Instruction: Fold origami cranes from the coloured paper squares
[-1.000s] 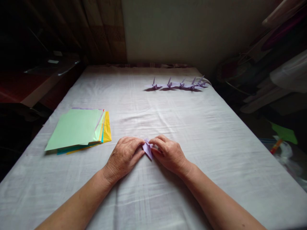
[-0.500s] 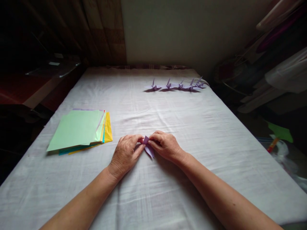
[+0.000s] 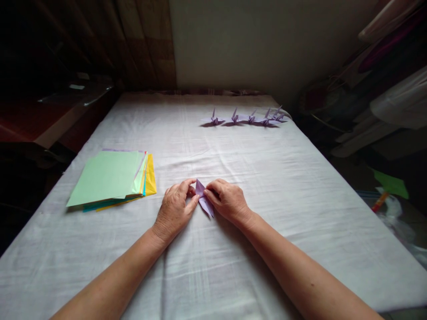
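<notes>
A small folded purple paper piece lies on the white cloth between my two hands. My left hand pinches its left side with thumb and forefinger. My right hand presses and grips its right side with the fingertips. The piece is narrow and pointed at both ends; part of it is hidden under my fingers. A row of several finished purple paper cranes stands at the far right of the cloth.
A stack of coloured paper squares, light green on top, lies to the left of my hands. Dark furniture runs along the left edge. Clothes and clutter fill the floor beyond the right edge.
Both hands have slid a little away from me with the purple piece. Its upper point now sticks out further between my fingers.
</notes>
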### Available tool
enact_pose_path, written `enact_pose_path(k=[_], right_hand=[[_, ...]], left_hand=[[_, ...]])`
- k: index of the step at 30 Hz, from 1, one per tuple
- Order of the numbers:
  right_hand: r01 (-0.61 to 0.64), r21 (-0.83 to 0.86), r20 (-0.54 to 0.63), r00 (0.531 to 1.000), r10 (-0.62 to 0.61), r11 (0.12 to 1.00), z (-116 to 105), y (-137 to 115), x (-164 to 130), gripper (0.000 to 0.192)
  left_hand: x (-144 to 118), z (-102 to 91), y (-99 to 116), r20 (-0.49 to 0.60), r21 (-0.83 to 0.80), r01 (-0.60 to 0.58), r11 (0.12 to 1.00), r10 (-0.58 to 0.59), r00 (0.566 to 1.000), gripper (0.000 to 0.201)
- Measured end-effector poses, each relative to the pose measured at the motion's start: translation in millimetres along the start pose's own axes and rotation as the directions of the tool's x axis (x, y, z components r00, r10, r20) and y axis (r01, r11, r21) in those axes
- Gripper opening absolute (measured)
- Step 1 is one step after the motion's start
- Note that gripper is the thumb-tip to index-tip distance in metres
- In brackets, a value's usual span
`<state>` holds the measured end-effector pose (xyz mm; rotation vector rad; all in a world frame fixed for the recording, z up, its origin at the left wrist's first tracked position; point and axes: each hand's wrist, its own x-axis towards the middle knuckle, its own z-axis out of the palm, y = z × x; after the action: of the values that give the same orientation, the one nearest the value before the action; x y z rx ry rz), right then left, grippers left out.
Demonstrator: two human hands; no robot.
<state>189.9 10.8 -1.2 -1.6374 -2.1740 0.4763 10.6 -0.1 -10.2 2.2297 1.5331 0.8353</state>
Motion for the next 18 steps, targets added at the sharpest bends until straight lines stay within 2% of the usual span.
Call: enact_pose_path(k=[10,12,15,18], right_hand=[[-0.039,-0.075,-0.025,0.999,0.037,0.996,2.2,-5.9,0.7,0.013],[-0.023,-0.045,-0.054,0.998,0.020,0.999,4.0,-2.7,-0.5,0.013],[0.082,0.061,-0.122,0.990,-0.074,0.995,5.6,6.7,-7.7,0.014],[0.249,0.143,-0.185,0.958,-0.222,0.958,4.8,14.3,-20.3,0.022]], left_hand=[[-3.0,2.6,-1.1,-0.070,0.006,-0.025,1.000,0.025,0.997,0.042],[-3.1,1.5,-0.2,-0.066,0.032,-0.050,0.998,0.052,0.996,0.033],[-2.3,-0.6,1.2,-0.022,0.074,-0.096,0.993,0.098,0.995,0.011],[-1.1,-1.8,2.0,-0.008,0.070,-0.108,0.992,0.109,0.994,0.011]])
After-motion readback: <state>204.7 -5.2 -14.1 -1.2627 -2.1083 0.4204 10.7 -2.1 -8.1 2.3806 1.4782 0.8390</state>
